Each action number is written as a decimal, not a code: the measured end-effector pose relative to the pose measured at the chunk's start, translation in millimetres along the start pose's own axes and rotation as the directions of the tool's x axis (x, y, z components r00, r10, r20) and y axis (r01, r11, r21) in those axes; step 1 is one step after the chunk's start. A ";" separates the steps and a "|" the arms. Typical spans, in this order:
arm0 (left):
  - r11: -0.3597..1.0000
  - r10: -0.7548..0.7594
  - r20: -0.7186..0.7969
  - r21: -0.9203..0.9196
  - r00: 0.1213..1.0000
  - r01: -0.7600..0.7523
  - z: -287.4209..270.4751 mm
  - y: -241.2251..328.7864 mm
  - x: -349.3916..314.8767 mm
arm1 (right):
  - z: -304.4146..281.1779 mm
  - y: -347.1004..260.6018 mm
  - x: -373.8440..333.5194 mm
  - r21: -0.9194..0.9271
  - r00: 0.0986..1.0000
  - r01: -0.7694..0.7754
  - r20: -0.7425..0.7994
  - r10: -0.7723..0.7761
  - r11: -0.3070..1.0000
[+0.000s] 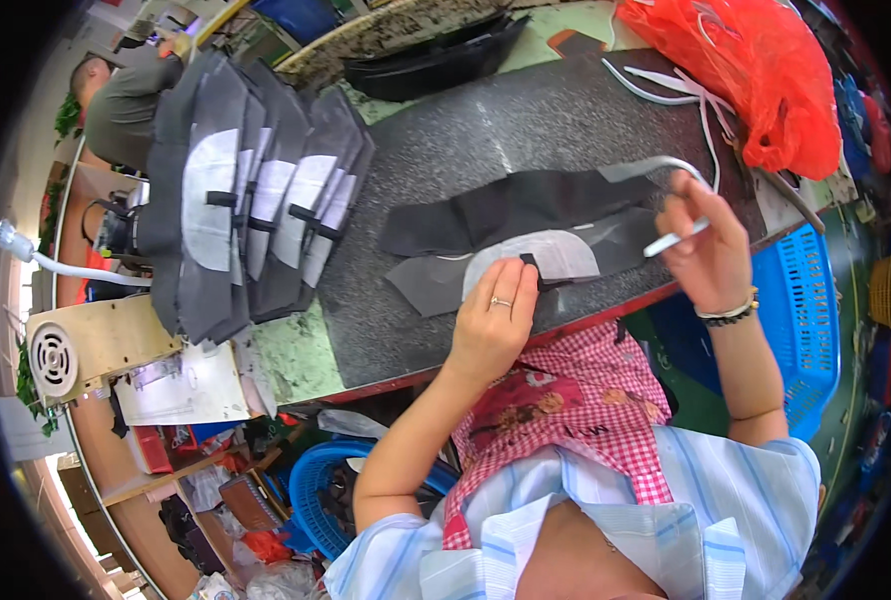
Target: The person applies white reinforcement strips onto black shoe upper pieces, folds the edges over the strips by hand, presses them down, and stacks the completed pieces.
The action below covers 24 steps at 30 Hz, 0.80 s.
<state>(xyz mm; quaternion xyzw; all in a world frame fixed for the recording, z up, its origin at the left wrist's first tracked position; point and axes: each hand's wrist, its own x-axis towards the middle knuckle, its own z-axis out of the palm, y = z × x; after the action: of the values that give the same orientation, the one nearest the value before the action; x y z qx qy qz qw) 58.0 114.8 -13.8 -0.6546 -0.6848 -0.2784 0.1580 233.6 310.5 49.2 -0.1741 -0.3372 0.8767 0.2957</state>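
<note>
A dark grey fabric piece (421,285) with a pale rounded patch (566,250) and a small black tab lies near the table's front edge. My left hand (496,310) rests on it, fingers laid flat over the patch with their tips by the tab; its thumb is hidden. Just beyond lies a black fabric strip (526,205), alongside the grey piece. Closed and raised over the right ends, my right hand (708,245) grips a thin white strip (678,241). One end of it pokes out from the fingers, and a pale length curves above the hand.
Several similar grey pieces (211,200) with pale patches are stacked at left. Black curved pieces (436,65) lie at the back. A red plastic bag (756,80) and white cords (656,92) sit at far right. Blue baskets (796,310) stand below; another person (116,110) is at far left.
</note>
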 end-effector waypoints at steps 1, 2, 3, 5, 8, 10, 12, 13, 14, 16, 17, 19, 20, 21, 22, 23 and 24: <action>0.997 0.050 0.045 0.063 0.998 -0.053 -1.3 -0.5 5.3 | 6.6 9.5 2.9 0.058 1.000 -0.021 0.013 0.021 0.998; 0.997 0.051 0.043 0.048 0.998 -0.053 -4.8 2.2 11.2 | 11.7 16.4 3.7 0.082 0.999 -0.044 0.024 0.042 0.996; 0.988 0.082 0.136 0.121 0.987 -0.098 -10.5 4.0 18.2 | 16.9 23.4 5.4 0.108 0.997 -0.066 0.043 0.062 0.992; 0.970 0.109 0.222 0.188 0.969 -0.152 -15.7 1.2 25.5 | 18.8 35.4 8.3 0.155 0.989 -0.092 0.132 0.072 0.984; 0.996 0.042 0.227 0.068 0.973 -0.059 -15.6 -5.7 27.6 | 24.6 41.3 6.8 0.147 0.984 -0.081 0.171 0.056 0.986; 0.994 0.077 0.180 0.068 0.981 -0.090 -13.1 -2.5 23.7 | 27.6 42.2 2.8 0.054 0.984 -0.069 0.170 0.059 0.996; 0.991 0.099 0.126 0.077 0.987 -0.110 -10.5 -1.2 21.1 | 27.7 45.4 1.3 0.038 0.986 -0.071 0.157 0.064 0.997; 0.991 0.099 0.126 0.074 0.987 -0.109 -11.1 0.0 21.5 | 27.8 47.2 0.2 0.024 0.987 -0.077 0.144 0.073 0.997; 0.992 0.094 0.199 0.070 0.975 -0.109 -13.6 2.3 23.2 | 29.0 49.3 -0.3 0.035 0.990 -0.067 0.123 0.062 0.997; 1.000 0.027 0.517 -0.014 0.856 -0.023 -20.1 11.0 25.5 | 32.0 50.9 -2.4 0.053 0.992 -0.076 0.108 0.070 0.996; 1.000 0.024 0.517 -0.018 0.856 -0.018 -27.0 16.9 19.9 | 33.0 52.6 -5.7 0.075 0.992 -0.085 0.097 0.077 0.994; 0.978 0.013 0.494 -0.189 0.869 0.093 -38.9 24.9 12.6 | 34.0 58.9 -14.5 0.051 0.988 -0.070 0.143 0.062 0.996; 0.941 -0.002 0.364 -0.314 0.932 0.125 -41.6 24.1 13.2 | 37.1 64.7 -20.8 -0.004 0.990 -0.036 0.137 0.036 0.999; 0.941 -0.006 0.365 -0.314 0.931 0.129 -46.5 22.3 14.4 | 40.0 71.7 -25.3 -0.057 0.990 -0.003 0.138 0.010 0.998; 0.574 -0.238 0.440 -0.655 0.866 0.491 -51.9 20.3 15.4 | 40.1 77.1 -27.8 -0.128 0.978 0.026 0.209 0.001 0.991; -0.016 -0.369 0.595 -0.772 0.714 0.636 -55.2 17.7 13.6 | 38.3 82.3 -29.6 -0.226 0.970 0.056 0.245 0.001 0.973; -0.189 -0.490 0.552 -0.823 0.675 0.536 -54.6 16.3 2.9 | 40.7 85.0 -30.8 -0.267 0.968 0.060 0.250 0.009 0.962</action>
<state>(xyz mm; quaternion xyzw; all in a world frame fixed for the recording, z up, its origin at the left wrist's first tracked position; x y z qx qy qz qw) 65.7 84.9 34.1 -0.2498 -0.5193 -0.6796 -0.4539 202.5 220.2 22.5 -0.0976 -0.4913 0.8328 0.2357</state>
